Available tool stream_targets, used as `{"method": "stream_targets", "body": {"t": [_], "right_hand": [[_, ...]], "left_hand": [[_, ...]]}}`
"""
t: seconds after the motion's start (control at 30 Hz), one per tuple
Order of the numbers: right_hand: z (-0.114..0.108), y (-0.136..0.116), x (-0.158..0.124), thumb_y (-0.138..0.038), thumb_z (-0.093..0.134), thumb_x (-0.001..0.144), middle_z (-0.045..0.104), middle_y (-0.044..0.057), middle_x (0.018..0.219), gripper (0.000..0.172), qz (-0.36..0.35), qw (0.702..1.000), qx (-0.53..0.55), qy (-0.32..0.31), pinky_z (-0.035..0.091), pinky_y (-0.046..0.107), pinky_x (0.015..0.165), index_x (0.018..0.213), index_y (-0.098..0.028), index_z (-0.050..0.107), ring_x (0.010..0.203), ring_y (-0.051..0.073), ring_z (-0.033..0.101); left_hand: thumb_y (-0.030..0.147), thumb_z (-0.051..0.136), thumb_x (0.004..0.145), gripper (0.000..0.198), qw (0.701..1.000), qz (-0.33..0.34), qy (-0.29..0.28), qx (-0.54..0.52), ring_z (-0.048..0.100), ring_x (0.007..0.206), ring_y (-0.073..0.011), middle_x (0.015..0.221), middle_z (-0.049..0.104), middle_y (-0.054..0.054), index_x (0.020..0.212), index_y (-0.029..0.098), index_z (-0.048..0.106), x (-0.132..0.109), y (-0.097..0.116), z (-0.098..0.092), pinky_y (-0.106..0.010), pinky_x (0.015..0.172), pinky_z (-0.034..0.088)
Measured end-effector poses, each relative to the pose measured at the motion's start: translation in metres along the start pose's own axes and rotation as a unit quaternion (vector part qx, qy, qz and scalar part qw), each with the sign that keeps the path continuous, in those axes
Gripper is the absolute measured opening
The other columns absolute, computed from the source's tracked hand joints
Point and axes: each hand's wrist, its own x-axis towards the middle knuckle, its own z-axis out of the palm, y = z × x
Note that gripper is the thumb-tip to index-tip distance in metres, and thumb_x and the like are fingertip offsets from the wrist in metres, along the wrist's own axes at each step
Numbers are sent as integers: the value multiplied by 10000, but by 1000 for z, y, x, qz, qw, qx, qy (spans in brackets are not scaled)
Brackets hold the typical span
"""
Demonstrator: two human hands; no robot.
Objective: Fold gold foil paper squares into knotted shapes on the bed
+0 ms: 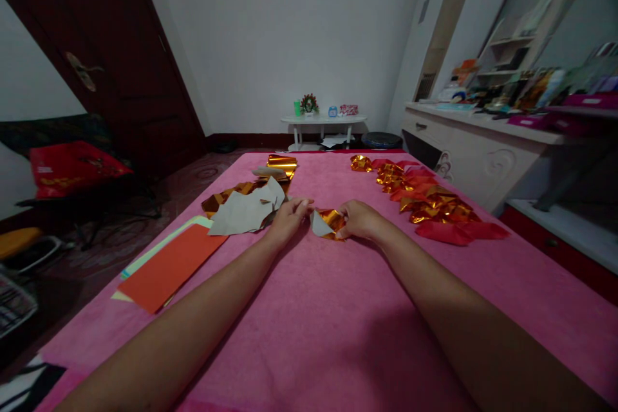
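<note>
A small piece of shiny gold foil paper point(331, 217) with a pale backing lies between my hands, low over the pink cloth point(309, 309). My left hand point(290, 219) is closed in a pinch at its left corner, where the pale side is folded over. The fingers of my right hand point(360, 219) are curled onto its right edge. Just left of my left hand rests a torn grey-white sheet point(246, 211), with more gold foil point(224, 197) showing behind it.
A gold foil roll point(282, 164) sits farther back. Orange paper point(171, 267) tops a coloured stack at left. Crumpled gold foil point(434, 206) and red pieces point(441, 233) line the right side. Beyond stand a small white table point(323, 120) and a cluttered dresser point(473, 148).
</note>
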Motion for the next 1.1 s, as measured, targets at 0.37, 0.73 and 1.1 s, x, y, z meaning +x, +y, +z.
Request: {"method": "stream_targets", "body": {"t": [0.37,0.73,1.1], "right_hand": [[-2,1,0,-106,695,517,595,-43,591,195,-68,995,58,-42,348,188,511,707,-149,687,559,100,523],[5,-4,6,-274,687,586,645,31,655,238,-59,917,380,105,416,227,545,757,-118,629,572,114,551],[5,-7,6,-239,719,548,662,28,665,240,-71,888,432,140,425,240,555,750,-125,660,584,123,567]], "left_hand": [[456,741,626,371,998,-21,-56,-20,549,576,-124,682,666,-48,768,114,714,-5,16,-4,-241,559,422],[392,775,600,340,978,-63,82,-184,581,605,-106,710,681,-21,798,126,701,-5,10,-3,-224,589,445],[413,776,586,361,973,-99,71,-194,514,490,-64,610,604,11,752,116,656,-5,10,-6,-172,440,415]]}}
